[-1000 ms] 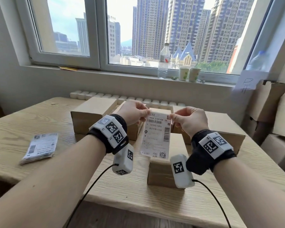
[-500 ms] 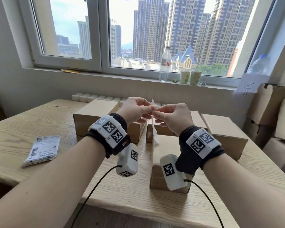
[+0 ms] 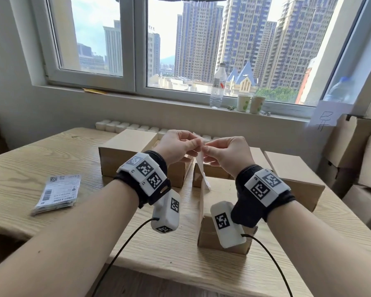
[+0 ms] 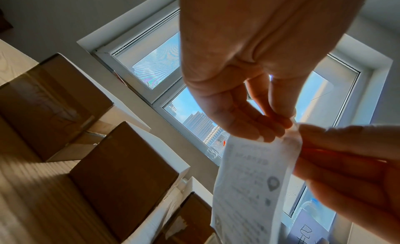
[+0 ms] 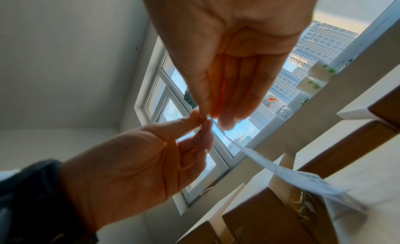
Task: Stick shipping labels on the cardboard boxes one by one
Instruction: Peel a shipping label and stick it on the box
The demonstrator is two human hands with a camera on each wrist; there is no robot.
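Hands meet above the counter (image 3: 41,151), both working the top edge of one shipping label (image 3: 202,172). Left hand (image 3: 176,146) has its grip pinched on the label's upper corner, thumb vs. fingertips; right hand (image 3: 225,153) pinches the same top edge right beside it, fingertips of the two hands touching or nearly so. Label hangs down from the pinch, seen edge-on in the head view, lower end dangling just over the nearest cardboard box (image 3: 221,211). In the left wrist view the label (image 4: 253,187) shows printed text & a pin icon, blurred, not readable. In the right wrist view it (image 5: 288,172) trails off toward the boxes. Can't tell whether the backing is separated at the corner.

Nearest box sits on the counter below the right wrist, partly hidden by the wrist camera. Behind it, a row of boxes: one at far left (image 3: 126,151), one at far right (image 3: 296,179), others between, mostly hidden behind the hands. Stack of labels (image 3: 57,192) lies flat on the counter at left, well apart from the boxes. More cartons (image 3: 351,142) stand piled at the right, off the counter. On the windowsill: water bottle (image 3: 217,86) & two paper cups (image 3: 250,103) just beside each other.
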